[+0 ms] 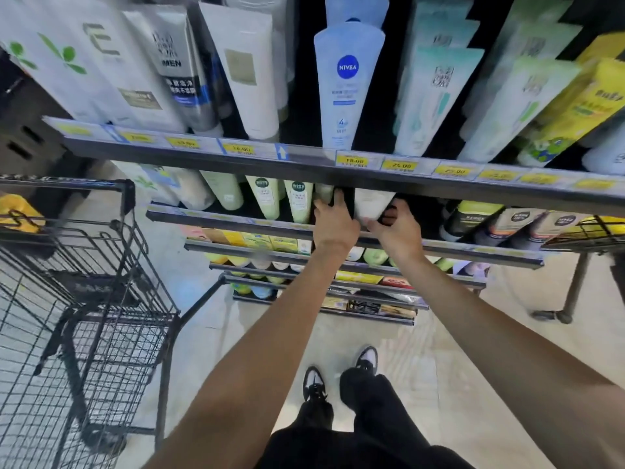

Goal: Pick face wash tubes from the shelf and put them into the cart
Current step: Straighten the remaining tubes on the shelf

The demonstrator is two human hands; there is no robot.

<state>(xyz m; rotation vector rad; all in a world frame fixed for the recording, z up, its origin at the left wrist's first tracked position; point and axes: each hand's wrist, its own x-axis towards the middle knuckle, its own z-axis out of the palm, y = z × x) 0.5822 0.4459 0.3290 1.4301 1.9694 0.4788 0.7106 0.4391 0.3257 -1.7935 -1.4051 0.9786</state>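
Face wash tubes stand in rows on tilted shelves. Both of my hands reach into the second shelf (pixel 236 223), under the top shelf's price rail (pixel 304 160). My left hand (pixel 333 221) grips a dark tube (pixel 341 198), fingers curled round it. My right hand (pixel 397 226) has its fingers curled round another dark tube (pixel 389 211), and its thumb touches the lower end of a white tube (pixel 372 203) standing between my hands. The upper parts of these tubes are hidden by the rail. The black wire cart (pixel 101 299) stands to my left.
A blue-white Nivea tube (pixel 348 86) stands on the top shelf right above my hands. Pale green tubes (pixel 267 198) sit left of my left hand. A yellow item (pixel 20 213) lies in the cart's upper basket. Lower shelves and my feet (pixel 338 374) are below.
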